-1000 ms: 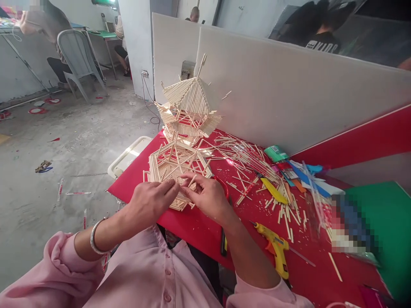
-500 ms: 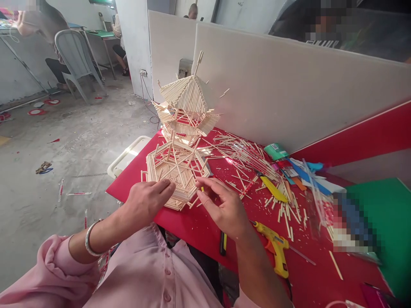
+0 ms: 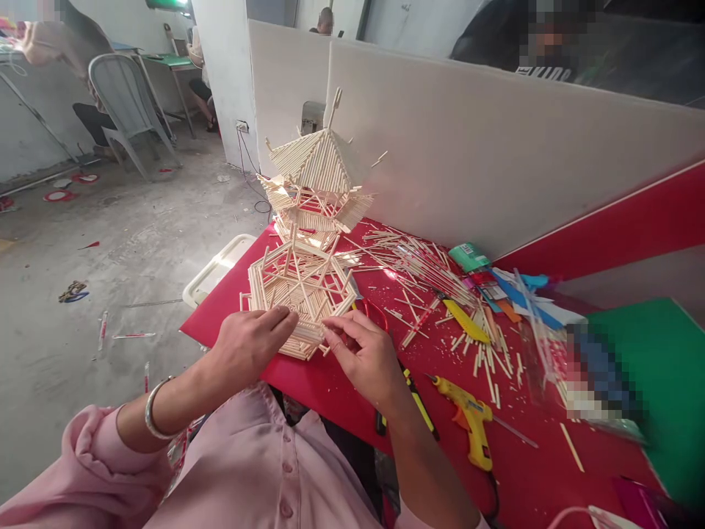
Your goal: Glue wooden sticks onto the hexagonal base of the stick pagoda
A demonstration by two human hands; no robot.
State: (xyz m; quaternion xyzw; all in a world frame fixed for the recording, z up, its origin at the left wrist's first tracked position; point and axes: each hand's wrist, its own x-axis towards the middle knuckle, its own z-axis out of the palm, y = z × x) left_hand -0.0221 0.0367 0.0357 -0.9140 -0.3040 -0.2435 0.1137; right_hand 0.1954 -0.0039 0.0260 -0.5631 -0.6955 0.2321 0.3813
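A six-sided frame of thin wooden sticks [image 3: 300, 275] stands near the table's front edge, in front of a stick pagoda [image 3: 316, 165] with a pointed roof. At the frame's front left, my left hand [image 3: 256, 339] is closed on its edge, the fingertips pressed together. My right hand [image 3: 360, 353] is at the front right corner, thumb and forefinger pinching a wooden stick [image 3: 322, 329] there; the fingers partly hide it. Under and beside my right wrist lies a yellow-and-black tool [image 3: 419, 404], partly covered. Red scissor-like handles [image 3: 380, 310] show just behind that hand.
Loose sticks [image 3: 424, 264] are strewn over the red table [image 3: 518, 477]. A yellow cutter knife [image 3: 465, 319] and a yellow glue gun [image 3: 468, 419] lie to the right. Pale partition boards [image 3: 468, 139] rise behind. A white stool [image 3: 212, 272] stands left of the table; other people sit beyond.
My right hand has moved left and slightly down along the frame's front, closing in on my left hand. The red handles and more of the yellow-and-black tool are now uncovered. My left hand stays in place.
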